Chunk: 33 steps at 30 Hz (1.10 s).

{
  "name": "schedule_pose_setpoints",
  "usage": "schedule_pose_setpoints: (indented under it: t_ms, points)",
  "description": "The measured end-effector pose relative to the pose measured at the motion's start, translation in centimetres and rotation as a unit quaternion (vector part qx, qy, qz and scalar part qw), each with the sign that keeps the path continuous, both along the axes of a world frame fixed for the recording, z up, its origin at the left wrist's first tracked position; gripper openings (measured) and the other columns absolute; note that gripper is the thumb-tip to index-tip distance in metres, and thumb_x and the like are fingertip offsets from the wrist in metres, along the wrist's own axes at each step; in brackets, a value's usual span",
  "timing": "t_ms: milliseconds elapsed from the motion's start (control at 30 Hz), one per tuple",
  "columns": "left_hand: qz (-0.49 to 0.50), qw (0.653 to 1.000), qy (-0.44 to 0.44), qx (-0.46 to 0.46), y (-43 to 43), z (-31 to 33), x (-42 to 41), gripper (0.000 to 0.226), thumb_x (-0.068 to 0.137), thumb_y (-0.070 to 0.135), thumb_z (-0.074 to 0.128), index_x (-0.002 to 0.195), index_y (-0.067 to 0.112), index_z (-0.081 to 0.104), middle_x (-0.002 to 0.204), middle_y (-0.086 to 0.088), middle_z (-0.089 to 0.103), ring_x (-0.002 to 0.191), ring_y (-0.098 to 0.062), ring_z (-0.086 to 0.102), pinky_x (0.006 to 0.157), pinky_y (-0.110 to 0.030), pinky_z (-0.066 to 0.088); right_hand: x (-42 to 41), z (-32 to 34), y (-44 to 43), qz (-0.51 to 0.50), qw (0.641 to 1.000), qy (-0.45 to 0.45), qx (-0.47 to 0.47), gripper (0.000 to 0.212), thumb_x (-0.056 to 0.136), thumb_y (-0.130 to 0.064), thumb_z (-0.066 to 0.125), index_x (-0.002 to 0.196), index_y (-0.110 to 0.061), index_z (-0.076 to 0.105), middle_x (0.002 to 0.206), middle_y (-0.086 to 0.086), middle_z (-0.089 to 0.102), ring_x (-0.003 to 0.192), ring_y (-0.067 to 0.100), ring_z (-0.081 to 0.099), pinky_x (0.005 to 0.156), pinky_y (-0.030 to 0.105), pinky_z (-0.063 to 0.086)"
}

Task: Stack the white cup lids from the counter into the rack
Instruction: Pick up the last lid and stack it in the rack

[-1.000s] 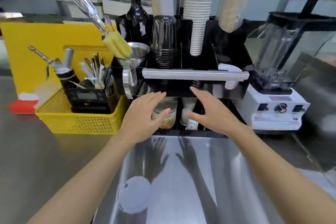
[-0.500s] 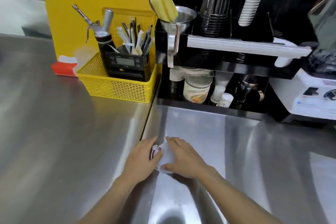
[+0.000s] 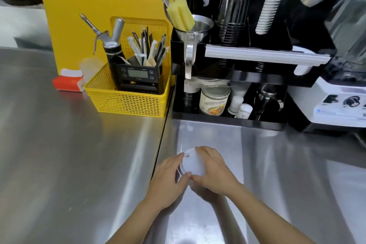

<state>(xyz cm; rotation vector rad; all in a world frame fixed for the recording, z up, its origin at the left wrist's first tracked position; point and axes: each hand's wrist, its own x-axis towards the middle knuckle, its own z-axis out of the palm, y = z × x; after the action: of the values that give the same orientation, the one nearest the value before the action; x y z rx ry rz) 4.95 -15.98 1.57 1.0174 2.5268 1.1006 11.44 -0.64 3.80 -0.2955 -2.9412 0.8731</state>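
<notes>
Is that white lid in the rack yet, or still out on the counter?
Still out. The white lid is low over the steel counter, gripped between left hand and right hand, well short of the black rack.

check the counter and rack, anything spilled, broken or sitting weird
Nothing stands out. Both hands, left hand and right hand, hold white cup lids low over the steel counter, with no spill visible. The black rack and yellow basket sit upright.

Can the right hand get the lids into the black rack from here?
Probably yes. The right hand and left hand grip the white lids, and only bare steel counter lies before the black rack.
</notes>
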Motion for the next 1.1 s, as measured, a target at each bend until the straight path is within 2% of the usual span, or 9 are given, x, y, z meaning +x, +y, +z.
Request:
schedule_pose_setpoints:
  t_ms: [167,267,400,533,633,733,867,967,1100]
  points:
    - [-0.049,0.996,0.062,0.048,5.3,5.6,-1.4,0.055,0.086,0.041,0.052,0.136,0.031,0.033,0.145,0.011,0.038,0.132,-0.007,0.029,0.110,-0.027,0.021,0.2,5.6,4.4,-0.051,0.996,0.068,0.009,0.074,0.074,-0.043,0.065,0.135,-0.015,0.035,0.139,0.001,0.037,0.129,0.017,0.027,0.102,0.022,0.020]
    - [-0.083,0.988,0.103,0.079,9.1,9.7,-2.0,0.054,0.085,0.045,0.049,0.135,0.035,0.031,0.143,0.013,0.039,0.132,-0.006,0.029,0.110,-0.028,0.023,0.4,9.7,8.0,-0.072,0.991,0.099,0.055,0.076,0.074,-0.042,0.067,0.136,-0.013,0.033,0.140,0.003,0.038,0.129,0.019,0.030,0.109,0.031,0.022]
    - [-0.114,0.974,0.160,0.113,14.9,14.6,-2.4,0.052,0.085,0.044,0.048,0.133,0.032,0.034,0.141,0.009,0.042,0.128,-0.004,0.027,0.102,-0.018,0.015,1.2,14.9,13.0,-0.103,0.979,0.150,0.092,0.074,0.073,-0.040,0.069,0.134,-0.014,0.037,0.138,0.004,0.041,0.127,0.021,0.032,0.104,0.028,0.023]
    - [-0.136,0.961,0.190,0.144,21.1,18.8,-2.9,0.051,0.086,0.039,0.051,0.133,0.024,0.038,0.140,0.004,0.045,0.130,-0.014,0.035,0.110,-0.031,0.024,1.4,19.4,18.2,-0.122,0.965,0.199,0.123,0.066,0.073,-0.038,0.069,0.128,-0.013,0.043,0.131,0.005,0.047,0.123,0.019,0.036,0.095,0.022,0.025]
    - [-0.133,0.959,0.193,0.158,25.5,21.5,-3.4,0.047,0.088,0.036,0.049,0.133,0.023,0.040,0.138,0.002,0.048,0.129,-0.016,0.037,0.110,-0.040,0.028,1.1,22.1,22.2,-0.127,0.963,0.186,0.150,0.069,0.076,-0.048,0.064,0.133,-0.016,0.040,0.133,0.002,0.045,0.125,0.020,0.035,0.103,0.033,0.031]
    - [-0.131,0.954,0.221,0.156,29.5,23.5,-4.1,0.046,0.089,0.030,0.050,0.133,0.020,0.041,0.138,0.000,0.048,0.130,-0.018,0.038,0.111,-0.043,0.027,0.4,24.2,25.7,-0.140,0.960,0.179,0.164,0.066,0.077,-0.048,0.063,0.131,-0.016,0.042,0.128,0.005,0.049,0.120,0.021,0.040,0.100,0.037,0.035]
    - [-0.120,0.945,0.275,0.125,33.6,25.2,-5.4,0.042,0.090,0.023,0.047,0.131,0.018,0.043,0.132,0.001,0.054,0.125,-0.019,0.041,0.105,-0.032,0.023,-0.9,25.8,29.2,-0.159,0.966,0.151,0.137,0.068,0.076,-0.047,0.063,0.132,-0.017,0.039,0.129,0.008,0.048,0.119,0.022,0.042,0.093,0.031,0.037]
    - [-0.123,0.948,0.282,0.085,35.8,25.8,-6.3,0.040,0.090,0.019,0.042,0.130,0.019,0.044,0.125,-0.002,0.057,0.123,-0.020,0.042,0.104,-0.033,0.022,-2.2,26.1,31.1,-0.173,0.969,0.096,0.147,0.077,0.076,-0.048,0.062,0.139,-0.017,0.029,0.134,0.012,0.044,0.120,0.026,0.043,0.089,0.033,0.038]
    - [-0.132,0.942,0.309,0.007,37.4,25.6,-7.6,0.024,0.086,0.016,0.039,0.106,0.017,0.053,0.090,0.000,0.059,0.102,-0.023,0.052,0.105,-0.037,0.025,-3.7,26.6,32.4,-0.160,0.964,0.042,0.210,0.067,0.073,-0.051,0.061,0.126,-0.014,0.043,0.115,0.010,0.052,0.099,0.025,0.050,0.073,0.033,0.040]
